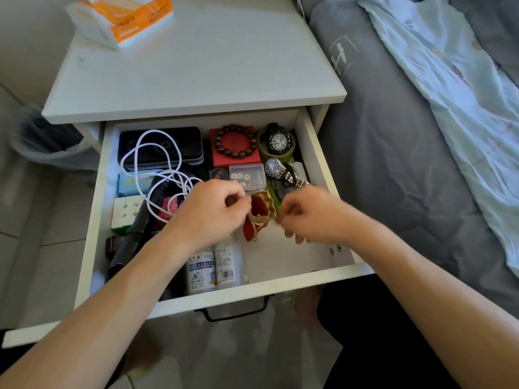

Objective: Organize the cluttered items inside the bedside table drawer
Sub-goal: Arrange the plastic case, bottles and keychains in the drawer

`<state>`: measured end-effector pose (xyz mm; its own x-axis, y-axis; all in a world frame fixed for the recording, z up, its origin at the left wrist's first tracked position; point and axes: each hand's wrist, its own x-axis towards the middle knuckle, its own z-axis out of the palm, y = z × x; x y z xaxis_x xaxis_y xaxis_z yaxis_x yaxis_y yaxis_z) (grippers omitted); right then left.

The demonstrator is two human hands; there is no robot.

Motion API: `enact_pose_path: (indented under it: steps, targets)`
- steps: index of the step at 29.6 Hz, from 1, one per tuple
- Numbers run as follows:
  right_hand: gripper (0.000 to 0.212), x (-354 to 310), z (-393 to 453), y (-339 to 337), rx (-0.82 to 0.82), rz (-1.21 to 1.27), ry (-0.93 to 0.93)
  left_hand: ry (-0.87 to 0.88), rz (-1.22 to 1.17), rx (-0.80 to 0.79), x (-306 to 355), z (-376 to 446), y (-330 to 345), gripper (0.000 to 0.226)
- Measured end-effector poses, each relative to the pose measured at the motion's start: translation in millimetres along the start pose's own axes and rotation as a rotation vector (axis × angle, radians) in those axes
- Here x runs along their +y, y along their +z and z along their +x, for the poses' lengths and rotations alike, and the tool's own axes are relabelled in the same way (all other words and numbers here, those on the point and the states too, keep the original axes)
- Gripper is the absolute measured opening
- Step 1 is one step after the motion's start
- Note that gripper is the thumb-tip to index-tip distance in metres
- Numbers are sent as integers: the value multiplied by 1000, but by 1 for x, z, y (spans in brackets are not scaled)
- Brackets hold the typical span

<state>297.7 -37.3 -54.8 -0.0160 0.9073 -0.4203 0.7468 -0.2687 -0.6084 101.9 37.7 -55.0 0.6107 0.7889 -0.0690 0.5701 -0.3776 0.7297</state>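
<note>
both the left hand (213,211) and right hand (306,217) pinch the red-and-gold pouch (259,213); uneven pulling risks spilling its contents into the drawer (314,153).

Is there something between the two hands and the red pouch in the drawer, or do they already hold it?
Nothing visible stands between them. The left hand and the right hand both pinch the red pouch at its gold-trimmed mouth, one on each side, above the drawer. The white cable lies to the left, apart from it.
</note>
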Motion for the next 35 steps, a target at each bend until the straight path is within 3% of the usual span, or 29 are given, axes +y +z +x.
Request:
enact_pose_path:
  steps: [4,6,9,12,17,25,29,35]
  targets:
    - [40,-8,28,27,-406,-397,62,-109,-61,68,-9,6,-7,30]
    - [49,-17,35,34,-481,-480,58,-103,-79,51,-4,7,-4,31]
    - [45,-31,44,49,-540,-573,13,-62,-79,42,-1,7,-2,31]
    - [38,-35,49,58,-489,-628,-43,-44,-71,30,-4,11,-2,31]
    - [42,-23,48,51,-465,-636,33,-44,-46,4,-7,10,1,30]
    - [34,12,31,26,-159,-540,102,-9,6,-59,-3,7,5,30]
    - [37,3,28,27,-183,-613,38,-12,33,-76,-3,9,7,30]
    - [24,-11,32,37,-180,-798,-15,-4,28,-86,-3,7,7,33]
